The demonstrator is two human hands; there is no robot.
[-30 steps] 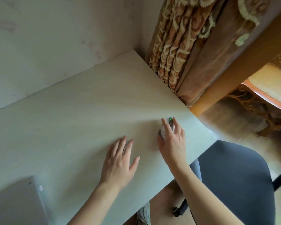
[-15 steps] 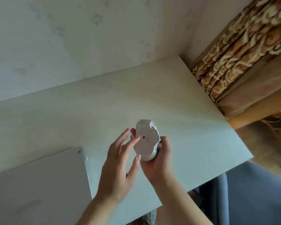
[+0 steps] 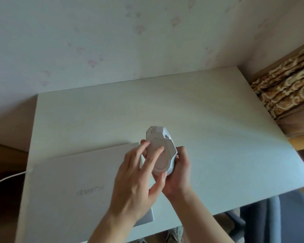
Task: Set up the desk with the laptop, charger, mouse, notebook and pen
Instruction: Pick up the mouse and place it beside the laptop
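Observation:
A white computer mouse (image 3: 162,137) is held above the desk (image 3: 209,137) with its underside turned up toward me. My right hand (image 3: 180,174) cups it from below and the right. My left hand (image 3: 137,178) reaches over it, with two fingertips pressing on the mouse's underside. A closed silver laptop (image 3: 74,190) lies flat on the left part of the desk, its lid logo facing up. A white charger cable (image 3: 9,178) runs off the laptop's left edge and past the desk side. No notebook or pen is in view.
The desk stands against a pale wall (image 3: 112,41). A patterned brown curtain (image 3: 288,88) hangs at the right end. A grey chair seat (image 3: 279,218) sits under the front right edge, and shoes (image 3: 174,234) show below the front edge.
My right hand lifted the mouse off the desk and turned it underside up. My left hand left the desk and came onto the mouse. The view swung left, bringing the laptop in.

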